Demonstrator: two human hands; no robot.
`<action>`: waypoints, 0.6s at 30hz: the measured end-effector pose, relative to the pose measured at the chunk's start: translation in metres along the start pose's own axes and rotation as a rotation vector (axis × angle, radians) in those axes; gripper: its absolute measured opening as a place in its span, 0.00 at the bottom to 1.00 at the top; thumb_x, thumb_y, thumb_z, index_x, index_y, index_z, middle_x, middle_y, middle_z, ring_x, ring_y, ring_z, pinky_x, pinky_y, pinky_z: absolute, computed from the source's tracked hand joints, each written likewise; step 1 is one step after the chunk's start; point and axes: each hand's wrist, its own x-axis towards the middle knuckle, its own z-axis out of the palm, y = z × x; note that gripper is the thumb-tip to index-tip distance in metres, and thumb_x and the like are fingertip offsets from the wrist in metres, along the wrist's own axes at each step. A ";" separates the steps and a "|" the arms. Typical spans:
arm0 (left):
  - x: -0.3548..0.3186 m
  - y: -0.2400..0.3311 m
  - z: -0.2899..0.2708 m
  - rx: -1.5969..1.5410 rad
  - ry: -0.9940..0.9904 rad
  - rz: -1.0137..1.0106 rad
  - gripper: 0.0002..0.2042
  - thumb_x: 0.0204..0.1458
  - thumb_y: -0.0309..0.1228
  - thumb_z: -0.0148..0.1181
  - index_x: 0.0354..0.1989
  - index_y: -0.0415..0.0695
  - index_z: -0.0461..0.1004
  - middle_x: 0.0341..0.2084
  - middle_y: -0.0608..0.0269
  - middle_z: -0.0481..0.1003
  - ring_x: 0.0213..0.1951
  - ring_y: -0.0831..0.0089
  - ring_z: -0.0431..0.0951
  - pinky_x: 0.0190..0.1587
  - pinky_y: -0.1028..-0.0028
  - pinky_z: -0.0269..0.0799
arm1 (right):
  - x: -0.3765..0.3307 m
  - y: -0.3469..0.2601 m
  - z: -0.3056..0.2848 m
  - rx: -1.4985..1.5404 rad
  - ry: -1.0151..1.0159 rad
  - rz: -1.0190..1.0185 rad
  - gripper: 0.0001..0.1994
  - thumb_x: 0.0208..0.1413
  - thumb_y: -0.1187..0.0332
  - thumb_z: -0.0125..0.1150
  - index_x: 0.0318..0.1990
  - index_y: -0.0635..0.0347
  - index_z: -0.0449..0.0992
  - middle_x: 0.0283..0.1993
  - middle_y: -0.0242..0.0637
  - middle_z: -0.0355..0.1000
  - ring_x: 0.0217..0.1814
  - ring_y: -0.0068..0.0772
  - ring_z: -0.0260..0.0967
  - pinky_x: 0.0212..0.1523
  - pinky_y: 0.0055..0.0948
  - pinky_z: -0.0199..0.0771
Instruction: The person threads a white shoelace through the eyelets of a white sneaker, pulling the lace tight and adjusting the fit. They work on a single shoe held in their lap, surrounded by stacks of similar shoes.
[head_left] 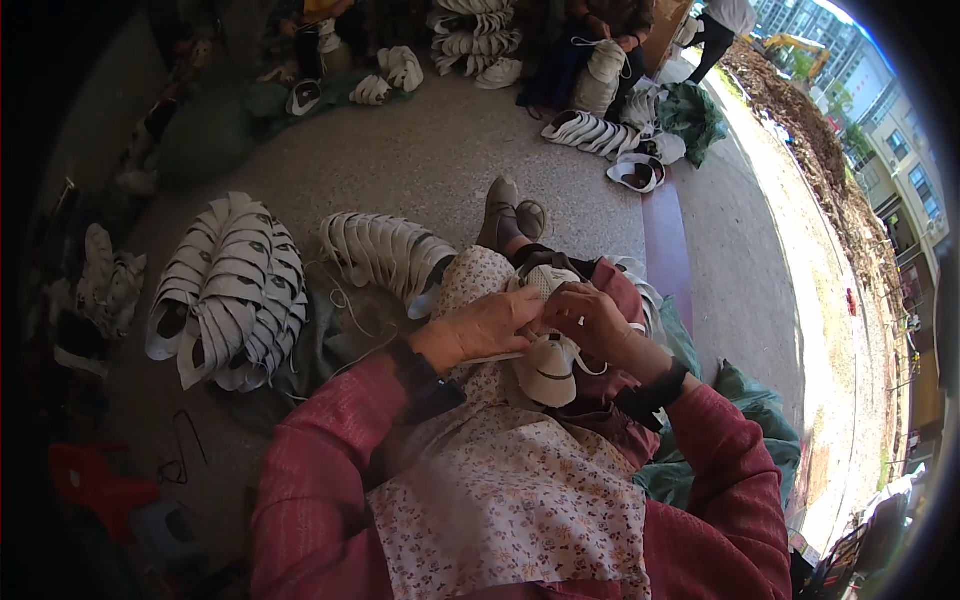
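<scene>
A white shoe upper [549, 371] rests on my lap, its rounded end toward me and its far part partly hidden by my fingers. My left hand [488, 322] is closed on the upper's left side. On the other side my right hand [592, 318] is bent in a pinch at the opening, close to the left fingertips. A white shoelace [592, 366] loops out just below the right hand, and a strand shows beneath the left hand. The exact grip on the lace is partly hidden by the fingers.
Nested white shoe uppers [235, 290] stand on the floor at left, with another row [385, 255] by my knee. Green sacking [755, 405] lies at right. A red plastic piece [95, 485] is at lower left. Across the floor, people handle more uppers [600, 80].
</scene>
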 end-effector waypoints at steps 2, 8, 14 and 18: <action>-0.004 -0.002 0.003 -0.009 0.028 0.021 0.13 0.45 0.27 0.69 0.34 0.40 0.69 0.35 0.57 0.66 0.37 0.55 0.75 0.40 0.61 0.72 | 0.004 0.005 0.001 0.118 -0.065 -0.013 0.05 0.51 0.73 0.66 0.37 0.57 0.80 0.37 0.35 0.70 0.42 0.37 0.70 0.42 0.34 0.70; -0.011 0.002 0.009 0.017 0.127 0.053 0.11 0.48 0.27 0.67 0.33 0.41 0.68 0.34 0.57 0.65 0.37 0.55 0.74 0.40 0.61 0.71 | 0.021 0.011 -0.009 0.010 -0.270 -0.189 0.09 0.52 0.71 0.66 0.42 0.50 0.82 0.35 0.36 0.69 0.40 0.38 0.70 0.42 0.34 0.70; -0.010 0.001 0.014 0.061 0.163 0.044 0.09 0.49 0.26 0.64 0.33 0.41 0.68 0.35 0.57 0.65 0.37 0.54 0.74 0.39 0.62 0.72 | 0.023 0.010 0.001 -0.173 -0.301 0.011 0.06 0.53 0.65 0.66 0.38 0.51 0.81 0.40 0.37 0.69 0.42 0.39 0.71 0.42 0.35 0.70; -0.007 0.003 0.006 -0.053 0.082 0.024 0.10 0.48 0.26 0.65 0.33 0.40 0.68 0.35 0.57 0.65 0.36 0.56 0.75 0.40 0.63 0.72 | 0.015 0.002 -0.005 -0.154 -0.130 0.060 0.06 0.57 0.65 0.62 0.38 0.55 0.79 0.40 0.37 0.69 0.42 0.39 0.73 0.42 0.35 0.71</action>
